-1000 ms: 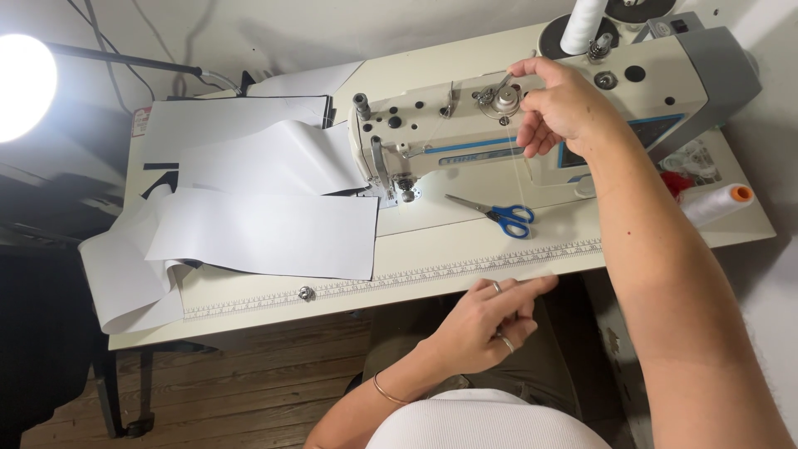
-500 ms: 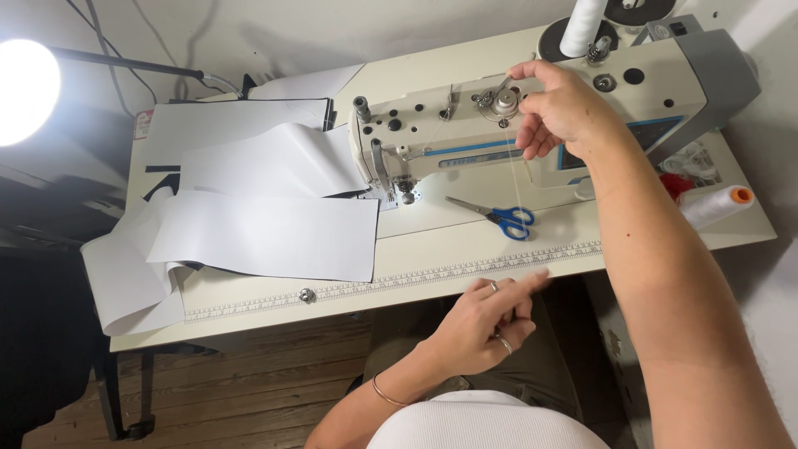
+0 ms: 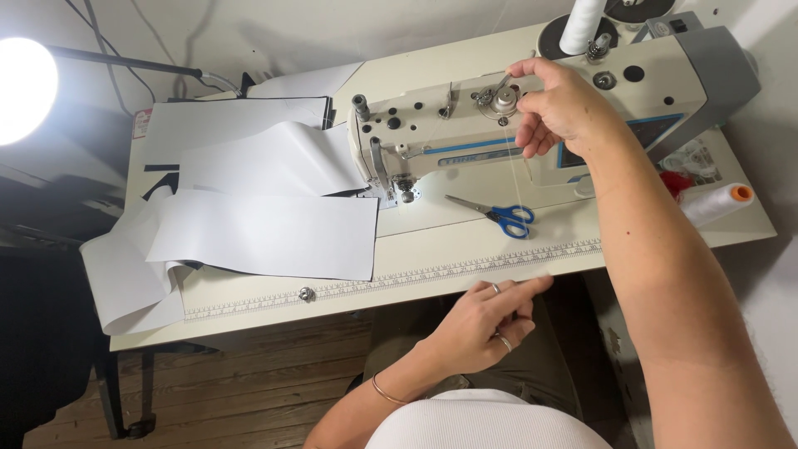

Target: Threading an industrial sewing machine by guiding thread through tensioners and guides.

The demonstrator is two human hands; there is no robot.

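A cream industrial sewing machine (image 3: 449,141) stands on a pale table (image 3: 465,258). My right hand (image 3: 565,108) is on top of the machine, its fingertips pinching a thin white thread (image 3: 513,179) at the round metal tension knob (image 3: 503,100). The thread runs straight down toward my left hand (image 3: 490,320), which is pinched shut just below the table's front edge. A white thread cone (image 3: 582,25) stands on the machine behind my right hand.
Blue-handled scissors (image 3: 499,214) lie on the machine bed. White fabric pieces (image 3: 266,229) cover the table's left half and hang over its left edge. A white spool with an orange end (image 3: 715,204) lies at the right. A bright lamp (image 3: 25,87) glares at far left.
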